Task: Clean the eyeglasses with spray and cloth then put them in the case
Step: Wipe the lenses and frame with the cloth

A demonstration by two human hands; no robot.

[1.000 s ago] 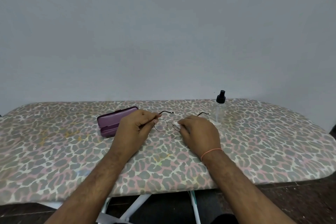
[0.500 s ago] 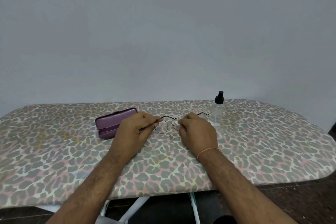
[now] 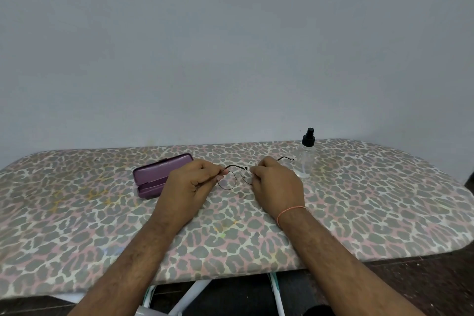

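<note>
Thin wire-framed eyeglasses (image 3: 234, 179) are held just above the patterned board, temples unfolded and pointing away from me. My left hand (image 3: 191, 185) pinches the left corner of the frame between thumb and fingers. My right hand (image 3: 275, 182) is curled over the right lens and hides it. I cannot make out a cloth under those fingers. A purple glasses case (image 3: 156, 174) lies slightly ajar just left of my left hand. A clear spray bottle (image 3: 305, 161) with a black nozzle stands upright to the right of my right hand.
Everything sits on an ironing board (image 3: 372, 200) with a grey-and-pink leopard-print cover, against a plain grey wall. Its white legs (image 3: 189, 295) show below the near edge, over a dark floor.
My right hand has slid a little left over the right lens, closing the gap between the hands. A pale scrap at its fingertips one second ago no longer shows.
</note>
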